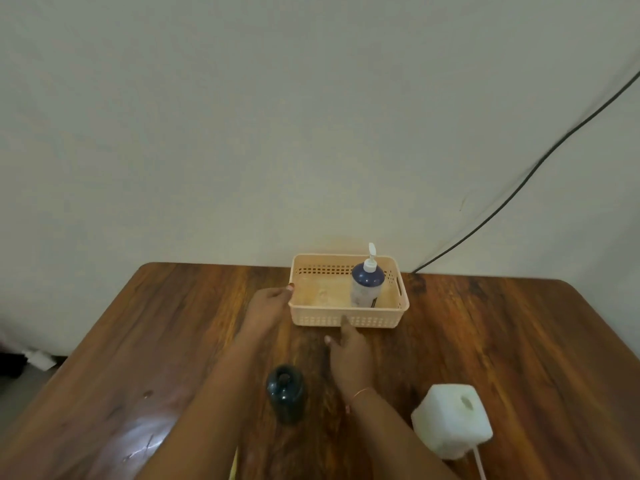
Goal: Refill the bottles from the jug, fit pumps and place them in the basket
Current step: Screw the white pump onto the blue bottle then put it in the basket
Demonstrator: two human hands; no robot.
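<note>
A peach plastic basket (346,320) sits at the far edge of the wooden table (502,341). Inside it, at the right, stands a blue and white bottle (366,287) with a white pump fitted. My left hand (268,301) rests against the basket's left end, fingertips touching its rim. My right hand (348,358) hovers in front of the basket, index finger reaching its front wall, holding nothing. A dark bottle (285,393) with no pump stands open-necked between my forearms. The white jug (452,419) stands near right, its mouth open.
A black cable (519,187) runs down the wall to the table's back right corner. A thin white tube (479,462) lies by the jug near the front edge. Bare tabletop spreads to the left and right.
</note>
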